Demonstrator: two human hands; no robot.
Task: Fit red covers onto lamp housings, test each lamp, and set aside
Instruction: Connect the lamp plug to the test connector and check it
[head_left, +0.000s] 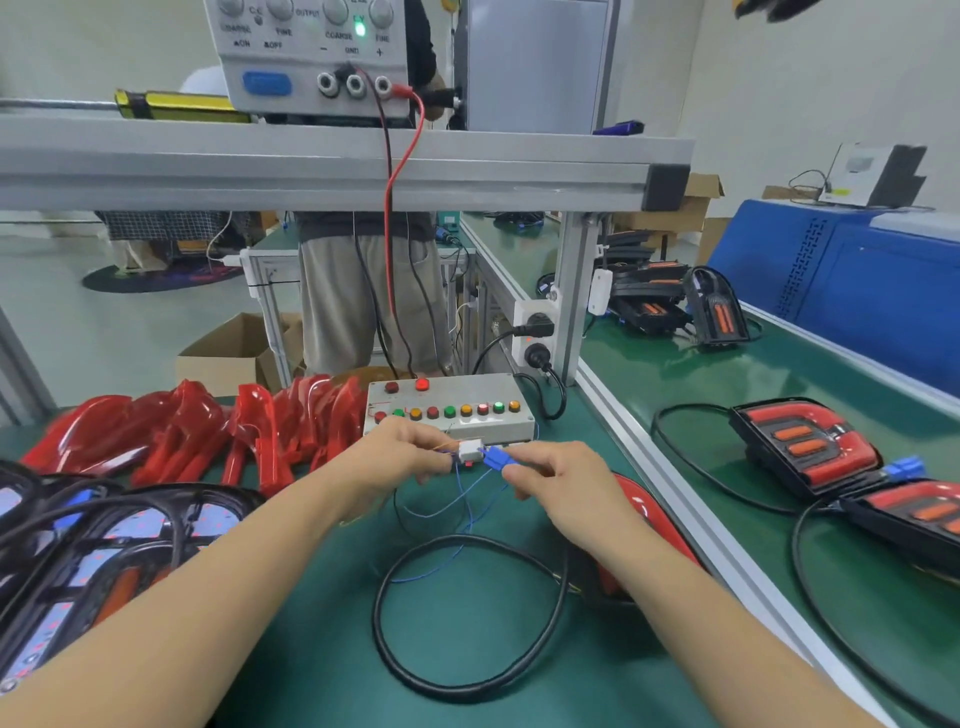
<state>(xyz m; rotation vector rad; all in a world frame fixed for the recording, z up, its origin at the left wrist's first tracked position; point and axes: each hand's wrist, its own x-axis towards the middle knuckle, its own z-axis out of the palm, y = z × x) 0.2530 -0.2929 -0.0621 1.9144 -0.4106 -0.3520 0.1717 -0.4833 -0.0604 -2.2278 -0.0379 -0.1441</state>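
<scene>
At the frame's centre, the left hand pinches the white connector and the right hand pinches the blue plug, both probably light, stiff plastic, best held by their bodies, not by the thin wires.

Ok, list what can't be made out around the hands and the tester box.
- Head view: whether the white connector and blue connector are fully mated; fingers of the left hand and right hand cover the joint.
- Lamp: mostly hidden under the right forearm.
- Tester box button labels: too small.
</scene>
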